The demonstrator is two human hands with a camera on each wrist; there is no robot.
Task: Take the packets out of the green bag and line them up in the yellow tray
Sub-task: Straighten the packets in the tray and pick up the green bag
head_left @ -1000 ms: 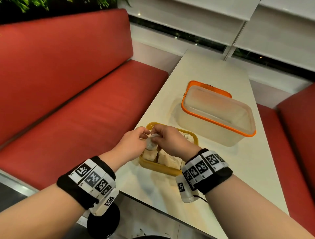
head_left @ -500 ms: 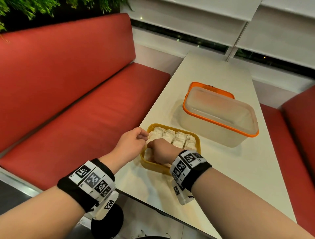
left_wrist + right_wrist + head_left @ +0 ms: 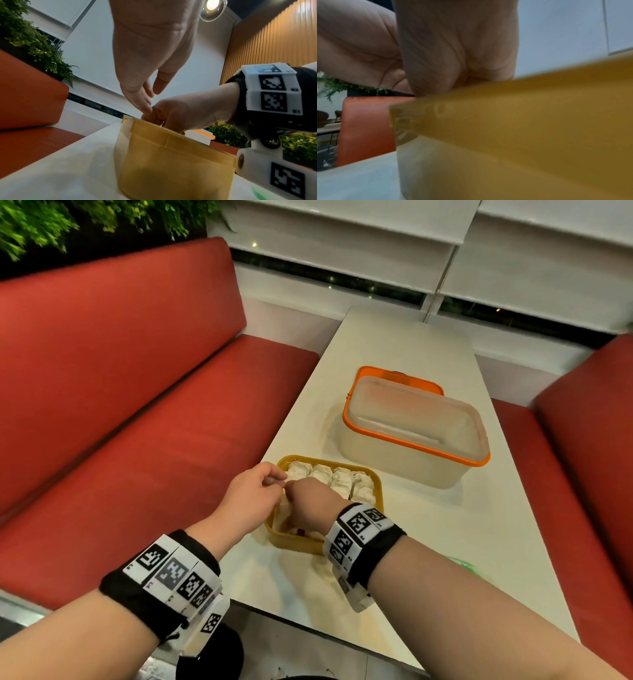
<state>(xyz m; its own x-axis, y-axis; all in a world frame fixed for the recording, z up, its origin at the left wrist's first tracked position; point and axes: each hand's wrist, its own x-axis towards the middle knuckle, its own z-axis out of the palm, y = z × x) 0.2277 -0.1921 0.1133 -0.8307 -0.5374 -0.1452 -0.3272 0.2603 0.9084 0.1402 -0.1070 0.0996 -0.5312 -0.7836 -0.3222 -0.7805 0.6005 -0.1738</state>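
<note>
Four packets (image 3: pixel 330 479) stand side by side along the far wall of the yellow tray (image 3: pixel 376 494), and at least one more pale packet shows at the near left, half hidden under the hands — so the lining-up looks well along, though how many packets are in the near row cannot be counted. Over that near-left corner the right hand (image 3: pixel 310 505) is dipped into the tray with its fingers curled downward; what they hold, if anything, is hidden by the tray wall in both wrist views, so it cannot be told whether they grip a packet or only press one into place. Just beside it, touching at the fingertips, the left hand (image 3: pixel 253 496) hovers at the tray's left rim, fingers loosely bent and apparently holding nothing. Of the green bag only a green smear (image 3: pixel 462 564) shows on the white surface (image 3: pixel 428 529) to the right of the right forearm, too blurred to say whether packets remain inside. Farther off on the surface sits a clear box with an orange rim (image 3: pixel 416 428), and red bench seats (image 3: pixel 154 422) flank both sides.
</note>
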